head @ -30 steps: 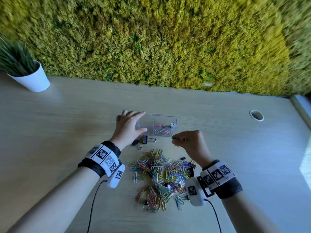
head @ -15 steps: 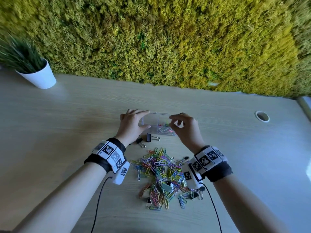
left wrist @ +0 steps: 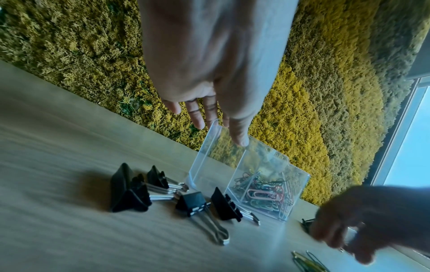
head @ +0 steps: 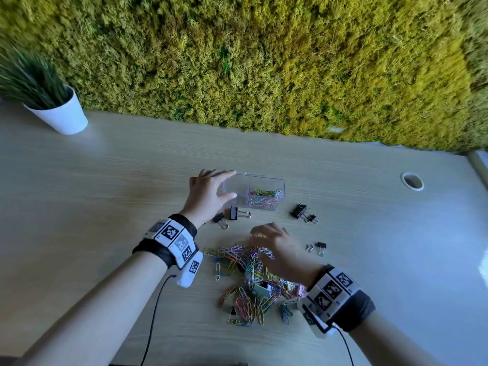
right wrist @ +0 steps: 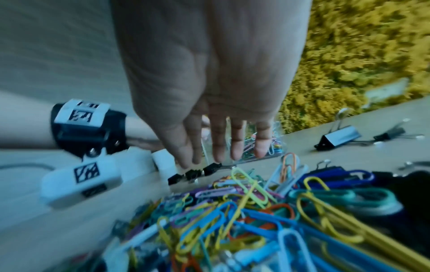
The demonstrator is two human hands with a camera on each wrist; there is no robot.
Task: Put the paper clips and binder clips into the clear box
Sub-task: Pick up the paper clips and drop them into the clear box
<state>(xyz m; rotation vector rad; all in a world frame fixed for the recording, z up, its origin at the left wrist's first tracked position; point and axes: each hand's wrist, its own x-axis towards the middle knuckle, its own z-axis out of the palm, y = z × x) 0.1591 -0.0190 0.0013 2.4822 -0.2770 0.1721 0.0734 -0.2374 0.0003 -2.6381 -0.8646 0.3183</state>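
Note:
The clear box (head: 274, 182) stands mid-table with a divider, and coloured paper clips (head: 265, 198) lie in its right compartment. My left hand (head: 230, 184) has straight fingers at the box's left end, with the thumb (left wrist: 241, 141) touching its rim. My right hand (head: 257, 243) hovers low over the pile of coloured paper clips (head: 248, 283), fingers (right wrist: 218, 147) stretched out and holding nothing. Black binder clips (head: 236, 213) lie just in front of the box, others (head: 299, 211) to its right, and a small one (head: 321, 246) is beside my right hand.
A white pot with a green plant (head: 63, 114) stands at the far left. A moss wall (head: 264, 62) runs along the table's back edge. A round cable hole (head: 412, 181) is at the right. Wrist cables trail toward me.
My right hand went from pinching something near the box, to the box's rim, then back down over the pile with straight fingers. The left hand stayed at the box.

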